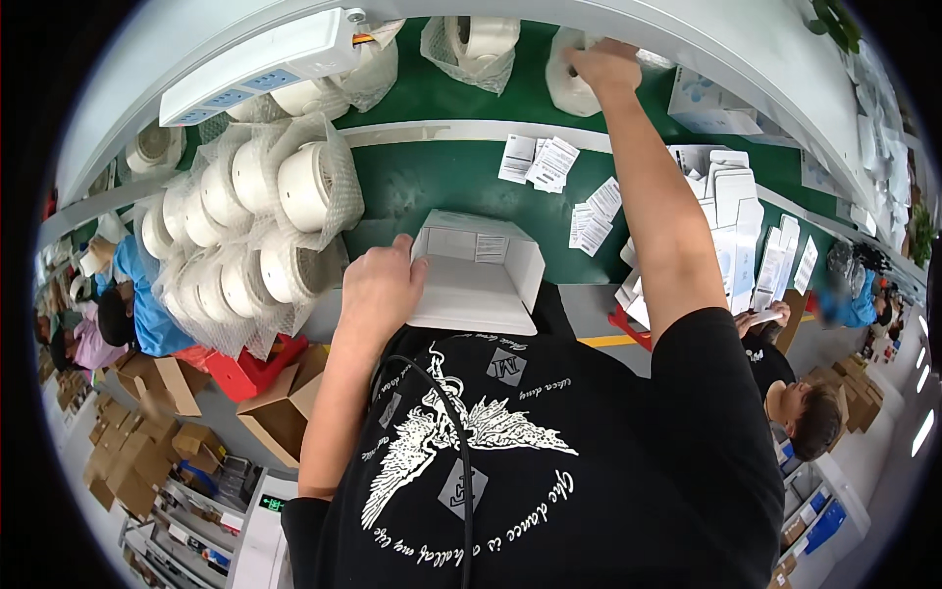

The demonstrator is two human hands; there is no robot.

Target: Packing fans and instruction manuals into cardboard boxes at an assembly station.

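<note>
An open white carton (471, 285) stands at the near edge of the green bench, its inside facing up and a small printed label on its inner wall. My left hand (385, 285) grips the carton's left side, fingers bent over the edge. Stretched to the far shelf, my right hand (606, 67) is at a white roll (572, 86). Its fingers look curled in, partly hidden, and what they hold there cannot be made out. Folded printed leaflets (552, 163) lie beyond the carton, with another few leaflets (595, 216) to its right.
Stacked white round units in bubble wrap (245, 216) fill the left side. Folded white cartons (731, 211) crowd the right. A white power strip (260, 77) hangs at the upper left, and a bubble-wrapped unit (481, 44) sits at the back. Another person (800, 402) is at right.
</note>
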